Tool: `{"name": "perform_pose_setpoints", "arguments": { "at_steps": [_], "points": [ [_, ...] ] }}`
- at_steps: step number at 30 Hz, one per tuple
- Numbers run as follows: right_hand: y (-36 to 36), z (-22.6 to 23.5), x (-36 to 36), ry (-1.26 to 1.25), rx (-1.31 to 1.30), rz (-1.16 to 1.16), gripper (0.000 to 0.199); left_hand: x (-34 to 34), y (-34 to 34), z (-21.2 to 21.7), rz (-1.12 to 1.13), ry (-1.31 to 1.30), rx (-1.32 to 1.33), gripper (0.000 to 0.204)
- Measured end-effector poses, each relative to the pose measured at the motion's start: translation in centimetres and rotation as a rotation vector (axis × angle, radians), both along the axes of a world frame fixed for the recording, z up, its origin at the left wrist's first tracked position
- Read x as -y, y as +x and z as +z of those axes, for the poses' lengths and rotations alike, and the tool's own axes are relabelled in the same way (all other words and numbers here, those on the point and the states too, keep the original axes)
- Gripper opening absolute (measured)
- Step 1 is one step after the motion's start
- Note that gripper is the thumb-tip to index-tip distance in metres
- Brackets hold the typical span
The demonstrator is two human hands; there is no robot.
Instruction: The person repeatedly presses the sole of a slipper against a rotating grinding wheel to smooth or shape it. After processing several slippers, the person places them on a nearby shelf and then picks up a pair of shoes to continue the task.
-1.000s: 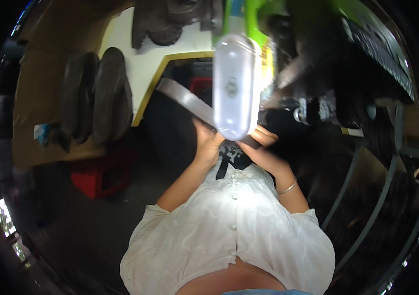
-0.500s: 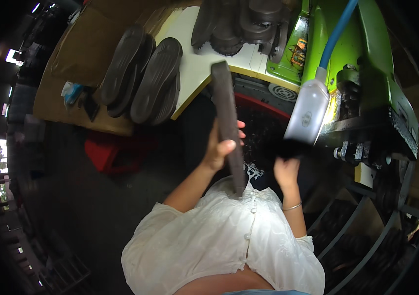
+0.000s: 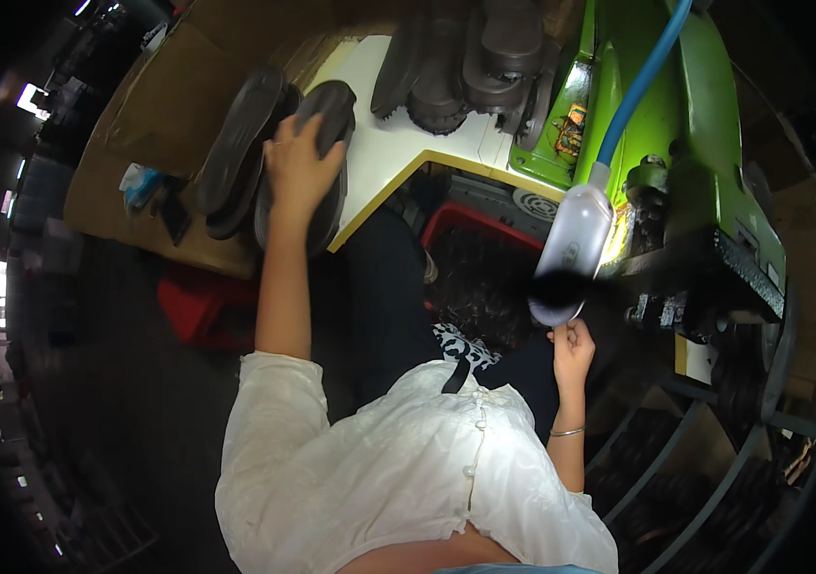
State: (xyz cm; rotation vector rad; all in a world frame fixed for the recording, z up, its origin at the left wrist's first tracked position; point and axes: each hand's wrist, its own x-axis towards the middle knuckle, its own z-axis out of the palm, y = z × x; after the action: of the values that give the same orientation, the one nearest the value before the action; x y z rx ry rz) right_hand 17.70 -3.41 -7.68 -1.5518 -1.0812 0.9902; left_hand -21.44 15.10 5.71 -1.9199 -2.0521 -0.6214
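At eleven o'clock my left hand (image 3: 299, 172) lies, fingers apart, on one of two stacks of dark soles (image 3: 333, 107); at four my right hand (image 3: 572, 352) curls below one lamp (image 3: 580, 215) bearing one blurred emblem (image 3: 570, 254), gripping what I cannot tell

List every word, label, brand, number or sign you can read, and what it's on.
No words or numbers are readable.
White capsule-shaped housing: small dark mark, too blurred to read.
Green machine: orange-and-black sticker, any lettering too small to read.
Dark sole under the left hand: no lettering visible.
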Motion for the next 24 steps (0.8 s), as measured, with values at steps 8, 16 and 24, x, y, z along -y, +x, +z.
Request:
{"name": "perform_pose_setpoints", "arguments": {
  "at_steps": [8,16,24],
  "points": [
    [-0.9,1.7,-1.0,0.038,0.024,0.112,0.012,-9.7,4.4,-5.7,-0.084,0.036,0.373,0.037],
    [-2.9,2.7,-0.4,-0.176,-0.545,0.212,0.023,3.0,12.6,-1.8,-0.579,0.527,0.442,0.033],
    [-4.4,2.3,-3.3,-0.413,-0.82,0.466,0.028,16.9,17.2,-9.5,-0.986,0.061,0.737,0.044]
  ]
}}
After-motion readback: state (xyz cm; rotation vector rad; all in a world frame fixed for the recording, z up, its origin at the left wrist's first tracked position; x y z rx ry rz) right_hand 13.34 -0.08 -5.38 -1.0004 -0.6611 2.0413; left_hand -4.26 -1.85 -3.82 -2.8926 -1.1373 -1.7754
